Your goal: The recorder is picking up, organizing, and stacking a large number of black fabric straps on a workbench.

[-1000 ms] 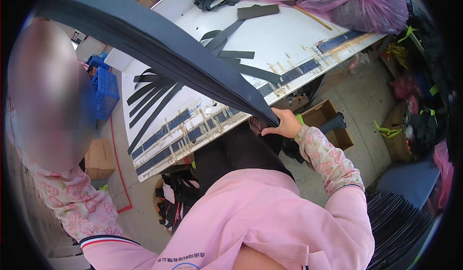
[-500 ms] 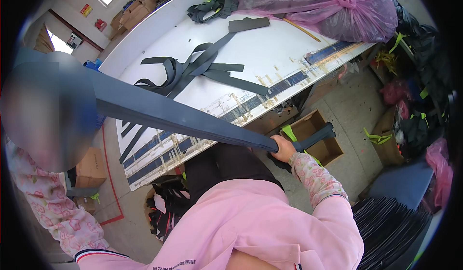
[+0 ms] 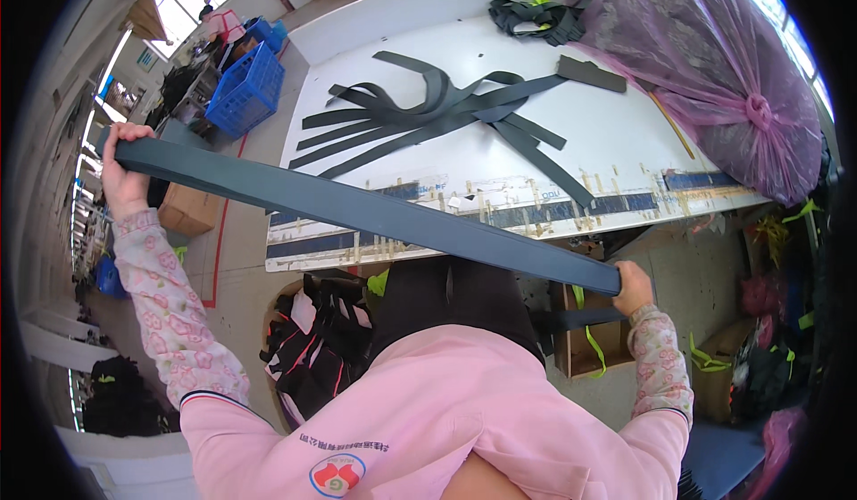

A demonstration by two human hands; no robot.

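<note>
A long bundle of dark blue-grey fabric strips (image 3: 375, 212) is stretched taut between my two hands, sloping down from left to right in front of the table's near edge. My left hand (image 3: 127, 170) is closed around its upper left end, raised at the far left. At the lower right, my right hand (image 3: 634, 287) grips the other end, and a loose tail of strip hangs below it. On the white table (image 3: 357, 67), more dark strips (image 3: 437, 103) lie crossed and fanned out, some curled, with a short dark grey piece (image 3: 591, 73) at one end.
A tied pink plastic bag (image 3: 714, 62) and a thin yellow stick (image 3: 674, 127) lie on the table's right, a dark bundle (image 3: 536, 22) at its back. Beneath are a cardboard box (image 3: 585, 348) and a container of dark cloth (image 3: 317, 339). Blue crates (image 3: 245, 89) and another person (image 3: 223, 29) are beyond.
My view has swung left. The strip bundle now runs less steeply across, with my left hand in plain sight on its end. Both hands have kept hold.
</note>
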